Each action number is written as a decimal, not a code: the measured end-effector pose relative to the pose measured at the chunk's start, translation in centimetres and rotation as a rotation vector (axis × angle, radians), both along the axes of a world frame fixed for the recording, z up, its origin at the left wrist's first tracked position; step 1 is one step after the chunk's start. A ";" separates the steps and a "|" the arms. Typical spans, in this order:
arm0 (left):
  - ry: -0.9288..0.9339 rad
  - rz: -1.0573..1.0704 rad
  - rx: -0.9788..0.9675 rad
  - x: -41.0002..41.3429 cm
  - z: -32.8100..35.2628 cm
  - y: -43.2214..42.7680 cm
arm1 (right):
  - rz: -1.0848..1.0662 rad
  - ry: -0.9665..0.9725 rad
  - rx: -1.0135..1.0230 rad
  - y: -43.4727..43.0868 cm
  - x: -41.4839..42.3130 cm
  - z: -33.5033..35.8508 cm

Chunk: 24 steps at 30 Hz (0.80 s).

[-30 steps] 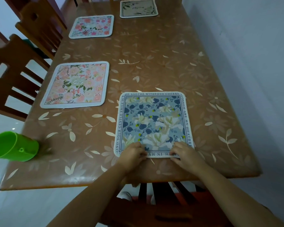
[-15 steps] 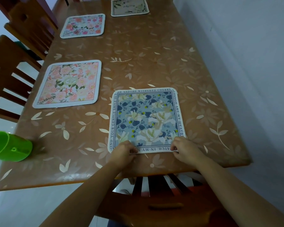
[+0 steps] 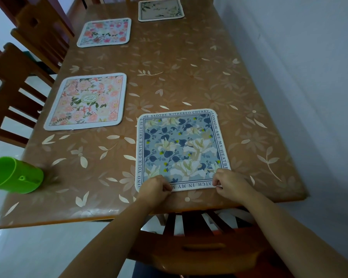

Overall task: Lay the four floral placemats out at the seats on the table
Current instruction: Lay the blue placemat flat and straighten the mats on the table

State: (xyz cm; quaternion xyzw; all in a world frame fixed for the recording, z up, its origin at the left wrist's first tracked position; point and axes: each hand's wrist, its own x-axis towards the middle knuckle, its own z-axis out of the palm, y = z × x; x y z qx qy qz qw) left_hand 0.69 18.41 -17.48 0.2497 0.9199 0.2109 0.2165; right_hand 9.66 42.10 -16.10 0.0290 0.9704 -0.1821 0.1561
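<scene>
The blue placemat (image 3: 181, 149) lies square to the worktop's (image 3: 189, 77) near edge, running away from both grips: the left hand (image 3: 154, 189) pinches its near-left corner, the right hand (image 3: 231, 183) its near-right.

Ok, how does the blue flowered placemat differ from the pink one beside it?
The square blue floral placemat has a border of printed words; the square pink floral placemat has an oval emblem instead. The left hand and right hand pinch the blue one's near edge; the pink one lies untouched. Both have rounded corners and pale edging.
</scene>
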 end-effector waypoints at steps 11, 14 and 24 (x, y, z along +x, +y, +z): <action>0.016 -0.024 0.022 -0.2 -0.4 -0.3 | -0.008 0.019 -0.022 0.0 0.2 -0.4; 0.141 -0.050 -0.060 -0.9 -0.7 -0.8 | -0.010 0.043 -0.015 0.2 0.3 -0.6; 0.190 -0.112 -0.335 -1.0 -2.7 -0.9 | -0.106 -0.060 0.069 -0.9 0.1 -2.5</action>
